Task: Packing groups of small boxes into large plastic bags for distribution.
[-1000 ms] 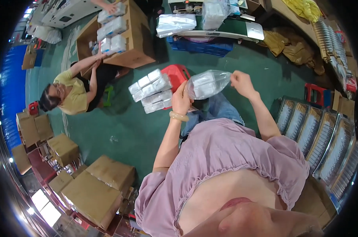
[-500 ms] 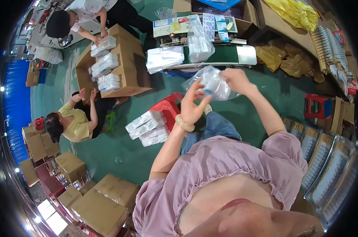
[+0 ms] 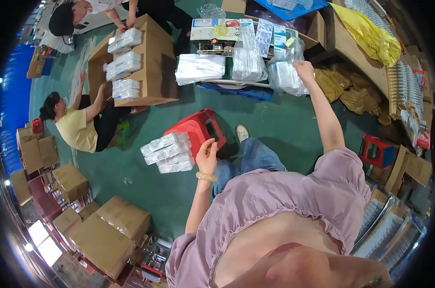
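Note:
My right hand [image 3: 303, 73] is stretched out ahead, its fingers closed on the edge of a clear plastic bag [image 3: 284, 79] with white contents. That bag is at the right end of the green belt of a tabletop machine [image 3: 216, 36]. Beside it on the belt lies another filled clear bag [image 3: 248, 65]. My left hand [image 3: 207, 157], with a pale bangle at the wrist, hovers by a red stool [image 3: 191, 126], fingers loosely bent and holding nothing. Clear packs [image 3: 168, 152] are stacked on the stool's left side.
A stack of flat clear bags [image 3: 200, 68] lies at the belt's left. Two people work around a large carton [image 3: 157, 62] with clear packs on it. Closed cartons [image 3: 102, 245] stand at lower left, a red and blue stool [image 3: 376, 151] at right, and brown wrapping [image 3: 359, 89] on the floor.
My right hand has carried the bag forward and right to the machine's belt. My left hand has let go of it and drawn back left toward the red stool.

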`<state>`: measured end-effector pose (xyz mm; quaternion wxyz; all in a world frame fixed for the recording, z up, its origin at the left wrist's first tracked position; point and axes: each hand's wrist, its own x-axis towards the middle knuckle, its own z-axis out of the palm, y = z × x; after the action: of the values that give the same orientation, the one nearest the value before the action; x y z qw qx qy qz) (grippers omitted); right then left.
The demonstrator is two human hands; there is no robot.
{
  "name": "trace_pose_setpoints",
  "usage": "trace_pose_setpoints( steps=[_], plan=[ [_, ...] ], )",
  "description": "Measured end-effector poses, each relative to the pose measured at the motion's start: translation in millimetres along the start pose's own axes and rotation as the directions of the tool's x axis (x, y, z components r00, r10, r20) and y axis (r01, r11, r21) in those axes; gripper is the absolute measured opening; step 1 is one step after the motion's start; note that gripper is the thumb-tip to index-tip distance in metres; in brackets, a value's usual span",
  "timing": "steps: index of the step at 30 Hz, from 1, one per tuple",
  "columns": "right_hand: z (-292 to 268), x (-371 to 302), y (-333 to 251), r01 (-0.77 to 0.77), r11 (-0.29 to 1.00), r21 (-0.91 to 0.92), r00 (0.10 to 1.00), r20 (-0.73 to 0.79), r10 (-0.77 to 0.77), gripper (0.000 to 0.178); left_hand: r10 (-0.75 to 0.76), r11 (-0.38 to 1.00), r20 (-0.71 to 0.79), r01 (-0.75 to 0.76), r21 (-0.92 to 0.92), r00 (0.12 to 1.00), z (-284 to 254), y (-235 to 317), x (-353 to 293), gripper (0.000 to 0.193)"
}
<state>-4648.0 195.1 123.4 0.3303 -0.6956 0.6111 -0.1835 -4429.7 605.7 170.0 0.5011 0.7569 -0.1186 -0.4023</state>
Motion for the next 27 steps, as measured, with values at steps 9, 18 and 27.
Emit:
trace_pose_setpoints(
  steps=[9,18,27],
  plan=[
    [16.6,34.5,-18.3,-0.079,0.979,-0.187,0.994,0.061,0.091,0.052,-0.036,0.993,-0.013,0.035,-0.109,0.999,1.7,-22.4,-9.6,0.021],
    [41.9,-92.1,-127.5,0.736,0.618,-0.276,0.528,-0.337,-0.779,0.034,-0.056,0.967,-0.122,0.023,-0.253,0.991,-22.5,-76.3,-19.6,0.018],
    [368.9,-8.5,-100.5,0.783,0.622,-0.027,0.617,0.169,-0.769,0.026,-0.180,0.923,-0.098,0.134,-0.361,0.979,13.4,-159.5,-14.1,0.022]
  ],
)
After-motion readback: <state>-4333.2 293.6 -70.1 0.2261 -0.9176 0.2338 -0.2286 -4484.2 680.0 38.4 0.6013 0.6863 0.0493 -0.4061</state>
